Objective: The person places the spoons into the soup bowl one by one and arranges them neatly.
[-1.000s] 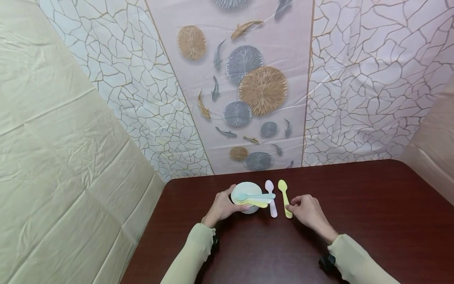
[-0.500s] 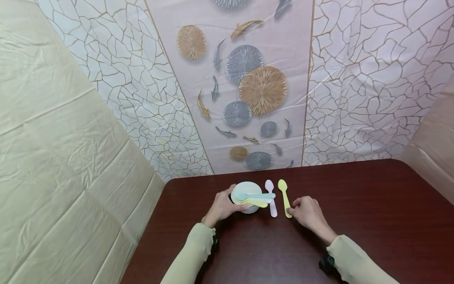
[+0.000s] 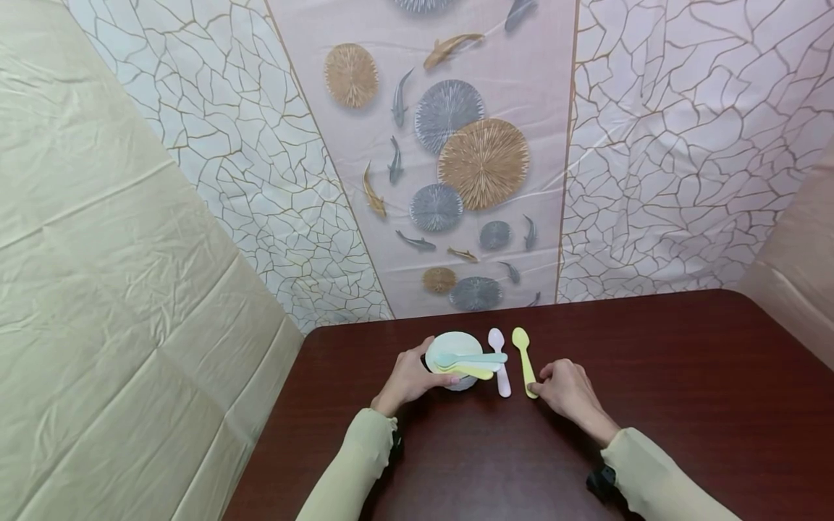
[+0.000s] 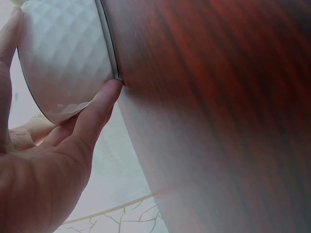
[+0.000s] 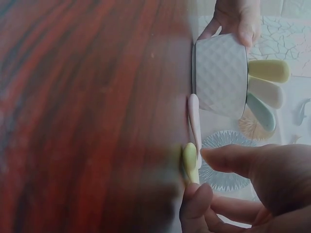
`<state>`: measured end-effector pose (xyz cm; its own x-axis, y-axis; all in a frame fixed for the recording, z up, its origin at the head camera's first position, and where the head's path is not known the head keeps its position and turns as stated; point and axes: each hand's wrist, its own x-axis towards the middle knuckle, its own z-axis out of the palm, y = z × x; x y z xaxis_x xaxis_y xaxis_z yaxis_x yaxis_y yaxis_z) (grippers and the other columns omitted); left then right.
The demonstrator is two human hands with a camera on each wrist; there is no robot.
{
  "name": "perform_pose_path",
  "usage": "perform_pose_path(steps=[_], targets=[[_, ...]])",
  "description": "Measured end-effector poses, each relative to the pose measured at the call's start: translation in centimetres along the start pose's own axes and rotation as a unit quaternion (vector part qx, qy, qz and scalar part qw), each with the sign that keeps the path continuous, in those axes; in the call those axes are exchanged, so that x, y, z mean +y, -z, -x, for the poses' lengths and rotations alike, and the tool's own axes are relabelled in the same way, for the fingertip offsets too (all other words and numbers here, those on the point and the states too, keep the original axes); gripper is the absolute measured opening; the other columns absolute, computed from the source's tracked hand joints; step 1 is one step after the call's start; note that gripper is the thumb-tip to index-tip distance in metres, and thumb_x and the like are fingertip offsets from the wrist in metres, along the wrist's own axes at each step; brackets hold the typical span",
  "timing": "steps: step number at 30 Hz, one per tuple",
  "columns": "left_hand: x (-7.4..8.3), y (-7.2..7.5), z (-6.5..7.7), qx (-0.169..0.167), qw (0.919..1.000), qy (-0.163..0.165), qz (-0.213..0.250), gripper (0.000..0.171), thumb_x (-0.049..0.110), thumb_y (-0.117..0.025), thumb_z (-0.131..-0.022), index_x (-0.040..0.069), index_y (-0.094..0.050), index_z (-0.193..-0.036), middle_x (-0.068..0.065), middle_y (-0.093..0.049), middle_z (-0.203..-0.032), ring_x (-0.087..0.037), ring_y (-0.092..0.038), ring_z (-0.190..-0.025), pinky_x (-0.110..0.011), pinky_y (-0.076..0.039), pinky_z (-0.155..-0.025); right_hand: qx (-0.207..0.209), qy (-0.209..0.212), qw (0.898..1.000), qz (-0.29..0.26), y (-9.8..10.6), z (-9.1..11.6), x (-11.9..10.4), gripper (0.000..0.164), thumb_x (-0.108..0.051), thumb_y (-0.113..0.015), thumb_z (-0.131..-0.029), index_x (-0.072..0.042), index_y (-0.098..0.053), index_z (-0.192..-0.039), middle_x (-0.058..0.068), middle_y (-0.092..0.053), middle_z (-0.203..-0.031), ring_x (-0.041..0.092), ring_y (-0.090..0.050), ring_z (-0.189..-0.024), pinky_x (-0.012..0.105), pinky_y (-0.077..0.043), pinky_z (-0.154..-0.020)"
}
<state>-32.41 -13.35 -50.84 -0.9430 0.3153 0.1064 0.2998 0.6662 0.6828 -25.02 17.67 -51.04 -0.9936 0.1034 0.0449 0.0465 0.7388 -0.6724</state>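
My left hand [image 3: 412, 378] grips the round white bowl with quilted sides [image 5: 221, 73]. Slim yellow plastic-looking spoon [image 3: 525, 362] lies on the dark red-brown table [image 3: 476, 463], just left of my nearer right hand [image 3: 568, 391]; long axis points away, handle end closest. Right fingers bent at that end, partly covering it; cannot tell whether they pinch.

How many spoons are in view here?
5. A teal spoon, a whitish spoon and a yellow-handled spoon rest in the bowl; right of it on the table are a pink spoon and a bright yellow spoon. Others underneath could be hidden.
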Motion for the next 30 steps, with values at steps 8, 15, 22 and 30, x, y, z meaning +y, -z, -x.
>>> perform_pose_path(steps=[8,15,22,30], targets=[[0.1,0.0,0.0,-0.001,1.0000,-0.002,0.002,0.108,0.046,-0.098,-0.080,0.000,-0.047,-0.163,-0.022,-0.059,-0.161,-0.036,-0.060,-0.146,-0.056,-0.051,-0.119,0.011,0.017,1.000,-0.002,-0.5,-0.3,0.8,0.018,-0.016,-0.088,-0.083,0.000,-0.081,-0.086,0.009,-0.078,-0.081,0.023,-0.068,-0.075,0.040,-0.056,-0.070],[0.1,0.0,0.1,0.001,1.0000,0.000,0.000,0.108,0.047,-0.097,-0.080,0.001,-0.047,-0.164,-0.021,-0.058,-0.162,-0.037,-0.059,-0.147,-0.056,-0.051,-0.120,0.002,0.016,1.000,-0.004,-0.2,0.0,0.2,0.018,-0.016,-0.089,-0.084,0.000,-0.081,-0.086,0.010,-0.079,-0.084,0.023,-0.069,-0.077,0.041,-0.057,-0.071],[0.1,0.1,0.1,-0.001,1.0000,0.001,0.003,0.108,0.049,-0.097,-0.080,0.003,-0.047,-0.164,-0.020,-0.059,-0.161,-0.037,-0.059,-0.147,-0.055,-0.050,-0.121,0.017,0.040,0.999,-0.007,-1.3,-0.8,1.7,0.016,-0.017,-0.088,-0.084,-0.005,-0.080,-0.078,0.006,-0.075,-0.075,0.020,-0.062,-0.069,0.035,-0.051,-0.065],[0.2,0.1,0.2,0.000,1.0000,0.001,0.003,0.108,0.048,-0.097,-0.080,0.002,-0.047,-0.164,-0.020,-0.060,-0.160,-0.036,-0.060,-0.146,-0.055,-0.051,-0.120,-0.001,0.034,0.999,-0.004,-0.5,-0.1,0.5,0.015,-0.013,-0.086,-0.086,-0.005,-0.080,-0.075,0.003,-0.074,-0.071,0.018,-0.060,-0.067,0.034,-0.050,-0.065]])
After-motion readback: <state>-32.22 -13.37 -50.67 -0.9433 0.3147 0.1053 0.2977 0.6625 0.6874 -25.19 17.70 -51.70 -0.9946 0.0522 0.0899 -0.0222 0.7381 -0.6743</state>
